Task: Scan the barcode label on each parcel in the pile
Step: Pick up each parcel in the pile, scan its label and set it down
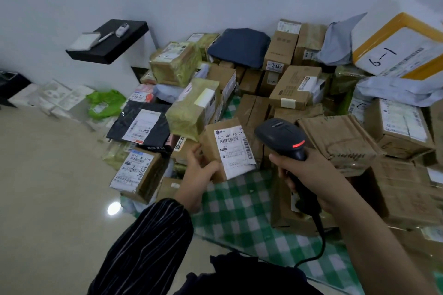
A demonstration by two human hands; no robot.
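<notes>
My left hand [199,172] grips a small brown box [211,146] by its lower left corner, thumb on the front and fingers curled behind. Its white label [236,148] is turned up toward me, reading 505 101 16 along the top, with barcodes near the top and down the right edge.

Just right of the box, my right hand [309,175] is clamped round the grip of a black scanner [280,136]. The scanner's head leans over the box's right edge and a red light glows on its back. The two hands are apart, with the label between them. Whether the beam falls on the label is hard to tell from this angle.

Behind and to the right of the box rises the pile [294,88]: brown cartons, taped parcels and grey mailers heaped against a white wall. Below the box lies a green checked cloth [239,211], which runs under the pile.

Left of the box, a black bag [119,127] with its own white label lies at the pile's edge, and past it is pale floor [48,187]. Far up and left of the box, a black shelf [115,52] on the wall carries a pen [105,37]. Far up and right of the box sits a white carton [398,55] edged in yellow tape and marked 6-1.

A striped sleeve [148,242] covers my left forearm below the box. The scanner's cable [320,239] hangs from the grip, lower right of the box.
</notes>
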